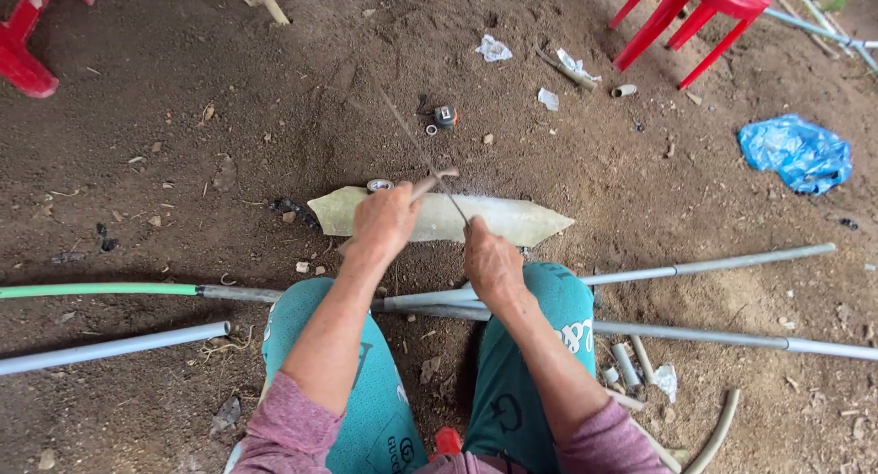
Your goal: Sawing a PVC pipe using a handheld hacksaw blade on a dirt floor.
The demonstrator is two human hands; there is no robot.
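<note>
Thin hacksaw blade [416, 149], left hand [384, 220], right hand [492, 264], pale pointed board [512, 220], dusty dirt.

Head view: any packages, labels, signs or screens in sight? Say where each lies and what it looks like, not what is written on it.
Blue plastic bag: on the dirt at right, crumpled, shiny blue.
Tape roll: on the dirt beyond the left hand, small ring, pale label face.
Tape measure: farther out, small, dark with orange.
White scraps: top centre, crumpled wrapper bits.
No signs or screens.
</note>
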